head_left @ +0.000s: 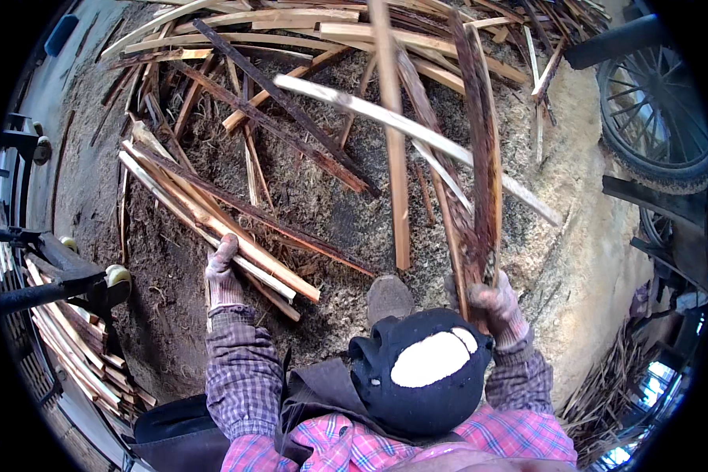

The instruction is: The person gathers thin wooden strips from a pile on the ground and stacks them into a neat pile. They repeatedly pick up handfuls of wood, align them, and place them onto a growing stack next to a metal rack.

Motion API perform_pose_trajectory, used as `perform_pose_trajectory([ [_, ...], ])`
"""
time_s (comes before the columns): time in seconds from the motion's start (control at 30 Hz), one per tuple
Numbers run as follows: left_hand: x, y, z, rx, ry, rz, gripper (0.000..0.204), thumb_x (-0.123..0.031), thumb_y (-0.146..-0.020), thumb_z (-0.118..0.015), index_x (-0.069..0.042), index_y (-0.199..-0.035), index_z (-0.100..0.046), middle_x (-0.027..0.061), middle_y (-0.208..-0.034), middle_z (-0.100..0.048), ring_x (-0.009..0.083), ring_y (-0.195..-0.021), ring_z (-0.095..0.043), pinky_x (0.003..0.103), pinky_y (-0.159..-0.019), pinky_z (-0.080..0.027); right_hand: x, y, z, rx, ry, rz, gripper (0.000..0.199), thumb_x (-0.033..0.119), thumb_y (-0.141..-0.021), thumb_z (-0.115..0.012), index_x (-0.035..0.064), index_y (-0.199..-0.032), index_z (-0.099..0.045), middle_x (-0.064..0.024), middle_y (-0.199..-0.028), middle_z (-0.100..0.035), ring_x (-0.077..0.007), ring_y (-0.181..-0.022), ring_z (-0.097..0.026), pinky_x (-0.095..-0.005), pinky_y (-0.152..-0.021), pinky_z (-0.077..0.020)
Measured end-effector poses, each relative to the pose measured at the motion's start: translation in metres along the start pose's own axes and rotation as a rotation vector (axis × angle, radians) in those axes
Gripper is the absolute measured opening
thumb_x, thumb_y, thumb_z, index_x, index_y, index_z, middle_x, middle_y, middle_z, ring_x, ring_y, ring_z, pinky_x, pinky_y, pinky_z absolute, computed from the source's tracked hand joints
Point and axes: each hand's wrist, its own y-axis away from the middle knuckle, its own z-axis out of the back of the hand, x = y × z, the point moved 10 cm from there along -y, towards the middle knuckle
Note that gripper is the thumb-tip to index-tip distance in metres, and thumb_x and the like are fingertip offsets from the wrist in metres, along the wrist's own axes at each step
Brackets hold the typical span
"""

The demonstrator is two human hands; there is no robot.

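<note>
My left hand (pixel 225 271), in a worn glove, is closed around a small bundle of pale wood strips (pixel 263 259), its thumb on top. The bundle slants from upper left to lower right. At the right, my gloved right hand (pixel 499 311) grips the near ends of long bark-covered wood slabs (pixel 481 157), which point away from me. A whitish strip (pixel 417 128) lies aslant across that area; whether it touches the slabs I cannot tell. Left of the slabs is a long tan strip (pixel 392 157), slightly blurred. A dark bark-edged strip (pixel 267 206) lies beside the left bundle.
Many loose wood strips (pixel 291 38) lie heaped at the far side on sawdust-covered ground (pixel 322 228). A spoked wheel (pixel 659 110) stands at the right. At the left are a metal frame with a small caster (pixel 118 285) and stacked strips (pixel 71 338). A shoe (pixel 389 299) shows near the middle.
</note>
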Motion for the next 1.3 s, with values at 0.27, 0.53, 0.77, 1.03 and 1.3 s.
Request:
perform_pose_trajectory([
  [0.27, -0.006, 0.014, -0.006, -0.07, -0.035, 0.055, 0.045, -0.017, -0.085, -0.051, 0.0, -0.126, -0.044, 0.0105, -0.12, -0.054, 0.0203, -0.11, -0.052, 0.031, -0.096, -0.04, 0.035, -0.159, -0.098, 0.441, 0.007, 0.102, 0.054, 0.023, -0.081, -0.054, -0.004, -0.124, -0.034, -0.0136, -0.085, -0.058, -0.0194, -0.068, -0.059, -0.0304, -0.062, -0.0528],
  [0.53, -0.014, -0.012, -0.01, -0.068, 0.174, 0.007, 0.051, -0.032, -0.081, -0.063, 0.0, -0.118, -0.049, 0.0105, -0.11, -0.055, 0.0212, -0.1, -0.053, 0.033, -0.089, -0.042, 0.024, -0.158, -0.288, 0.535, 1.446, 0.156, 0.082, 0.047, -0.074, -0.058, 0.0018, -0.133, -0.023, -0.0194, -0.103, -0.059, -0.0292, -0.09, -0.061, -0.0443, -0.079, -0.048],
  [0.77, -0.017, -0.009, -0.022, -0.166, 0.114, 0.02, 0.053, -0.03, -0.086, -0.056, 0.001, -0.126, -0.043, 0.0131, -0.123, -0.05, 0.0216, -0.112, -0.049, 0.032, -0.099, -0.036, 0.029, -0.129, -0.281, 0.7, 1.377, 0.126, 0.074, 0.05, -0.081, -0.049, 0.0038, -0.134, -0.025, -0.0191, -0.118, -0.051, -0.0318, -0.105, -0.054, -0.044, -0.092, -0.0399],
  [1.03, 0.004, -0.021, 0.004, -0.186, 0.017, 0.023, 0.037, -0.014, -0.092, -0.039, 0.007, -0.121, -0.045, 0.0166, -0.124, -0.049, 0.0207, -0.115, -0.047, 0.031, -0.103, -0.033, 0.233, -0.234, -0.04, -0.546, 1.928, 0.918, 0.099, 0.053, -0.069, -0.064, 0.0008, -0.137, -0.015, -0.015, -0.137, -0.032, -0.0248, -0.125, -0.034, -0.032, -0.102, -0.0351],
  [1.3, 0.016, -0.023, 0.054, -0.304, -0.042, 0.034, 0.037, -0.016, -0.085, -0.056, 0.006, -0.114, -0.053, 0.0133, -0.11, -0.058, 0.0186, -0.1, -0.056, 0.03, -0.095, -0.041, 0.271, -0.308, -0.031, -0.413, 1.782, 0.88, 0.081, 0.039, -0.053, -0.077, 0.0072, -0.12, -0.044, -0.0183, -0.102, -0.055, -0.0338, -0.096, -0.055, -0.0411, -0.084, -0.0436],
])
